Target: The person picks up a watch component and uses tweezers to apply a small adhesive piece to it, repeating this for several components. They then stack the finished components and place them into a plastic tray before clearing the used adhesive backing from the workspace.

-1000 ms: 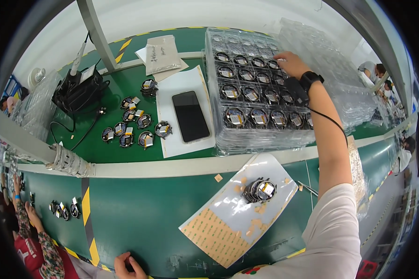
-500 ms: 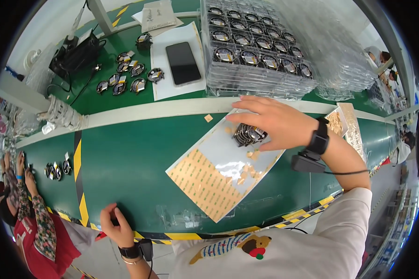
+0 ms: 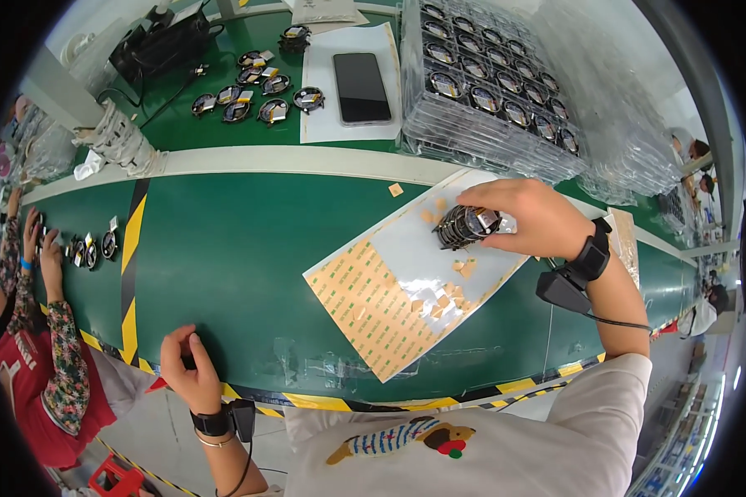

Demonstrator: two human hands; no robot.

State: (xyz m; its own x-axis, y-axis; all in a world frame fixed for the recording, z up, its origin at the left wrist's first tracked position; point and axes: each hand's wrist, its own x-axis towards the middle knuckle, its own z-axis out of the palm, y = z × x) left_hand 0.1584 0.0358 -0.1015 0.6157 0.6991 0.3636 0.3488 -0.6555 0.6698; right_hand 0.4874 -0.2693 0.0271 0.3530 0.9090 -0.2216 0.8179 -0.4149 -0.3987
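My right hand (image 3: 532, 217) is closed round one end of a stack of round black electronic parts (image 3: 457, 230). The stack lies tilted over a sheet of tan adhesive stickers (image 3: 371, 311), on its peeled, glossy grey part. Several loose tan stickers (image 3: 439, 302) are scattered on the sheet below the stack. At the table's near edge on the left, my left hand (image 3: 189, 369) rests with loosely curled fingers. A gap shows between its thumb and forefinger, and nothing is visible in it.
Beyond the pale rail, round parts (image 3: 253, 89), a black phone (image 3: 362, 89) on white paper and stacked clear trays (image 3: 489, 83) stand on the far surface. One tan sticker (image 3: 395, 190) lies near the rail. At far left, a co-worker's hands (image 3: 48, 248) are near more round parts.
The view has shifted. My right hand has closed more firmly round the stack, which now shows more of its side. My left hand stays near the table's edge.
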